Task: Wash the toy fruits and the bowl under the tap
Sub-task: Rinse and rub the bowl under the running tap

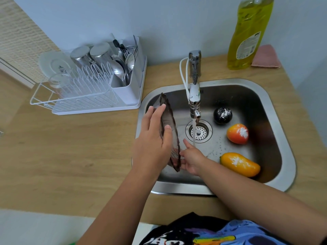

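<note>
1. Over the sink (276, 110), the left hand (152, 144) holds the dark bowl (169, 124) on edge, grip clamped on it.
2. Right hand (192, 160) touches the bowl's lower rim beside the tap (194, 96) stream; its grip I cannot tell.
3. Three toy fruits (238, 133) lie in the basin.

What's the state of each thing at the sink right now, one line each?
Tap: running, stream falling at the drain.
Bowl: held on edge, left of the stream.
Left hand: gripping the bowl.
Right hand: at the bowl's lower rim, under the stream.
Black ball: in sink, white smears, untouched.
Peach: in sink, white patch.
Mango: in sink, white patch.
Soap bottle: upright on counter.
</note>
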{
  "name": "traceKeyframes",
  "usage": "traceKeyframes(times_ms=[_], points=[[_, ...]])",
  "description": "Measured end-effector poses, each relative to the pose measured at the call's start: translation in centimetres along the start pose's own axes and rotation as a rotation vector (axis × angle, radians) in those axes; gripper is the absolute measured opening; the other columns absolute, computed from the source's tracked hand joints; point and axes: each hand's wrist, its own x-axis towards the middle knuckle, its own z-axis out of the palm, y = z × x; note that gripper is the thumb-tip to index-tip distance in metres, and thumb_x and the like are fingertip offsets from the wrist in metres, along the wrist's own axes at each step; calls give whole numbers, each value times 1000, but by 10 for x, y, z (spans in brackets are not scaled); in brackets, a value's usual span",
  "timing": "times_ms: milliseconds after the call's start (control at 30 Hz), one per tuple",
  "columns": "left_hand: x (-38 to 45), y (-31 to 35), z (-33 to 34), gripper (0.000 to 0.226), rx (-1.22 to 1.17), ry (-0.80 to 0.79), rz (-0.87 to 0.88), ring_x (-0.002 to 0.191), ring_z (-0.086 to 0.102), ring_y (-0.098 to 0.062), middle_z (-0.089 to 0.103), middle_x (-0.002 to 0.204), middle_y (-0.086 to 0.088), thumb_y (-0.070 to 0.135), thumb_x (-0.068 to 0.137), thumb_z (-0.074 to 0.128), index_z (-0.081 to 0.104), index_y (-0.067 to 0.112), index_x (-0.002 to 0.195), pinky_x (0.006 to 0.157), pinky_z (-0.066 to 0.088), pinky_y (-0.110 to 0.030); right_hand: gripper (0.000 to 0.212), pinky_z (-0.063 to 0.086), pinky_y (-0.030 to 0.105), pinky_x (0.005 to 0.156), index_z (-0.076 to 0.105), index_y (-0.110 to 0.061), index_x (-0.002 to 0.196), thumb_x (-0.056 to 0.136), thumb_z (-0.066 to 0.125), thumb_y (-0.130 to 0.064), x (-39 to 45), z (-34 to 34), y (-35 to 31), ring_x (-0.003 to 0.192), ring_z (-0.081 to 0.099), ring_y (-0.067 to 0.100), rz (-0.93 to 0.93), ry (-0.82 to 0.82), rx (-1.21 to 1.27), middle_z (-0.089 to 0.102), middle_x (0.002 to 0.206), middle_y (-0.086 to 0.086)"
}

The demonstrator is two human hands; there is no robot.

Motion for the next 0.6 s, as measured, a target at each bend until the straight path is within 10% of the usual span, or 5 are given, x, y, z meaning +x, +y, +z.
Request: traceKeyframes(times_ms=[600], points=[[-4,0,4,53,28,-12,64,119,39,-2,27,163,13,31,100,50,35,44,149,73,40,-25,54,58,43,66,40,-26,144,100,30,3,-3,1,1,76,67,31,17,-2,-13,65,102,14]])
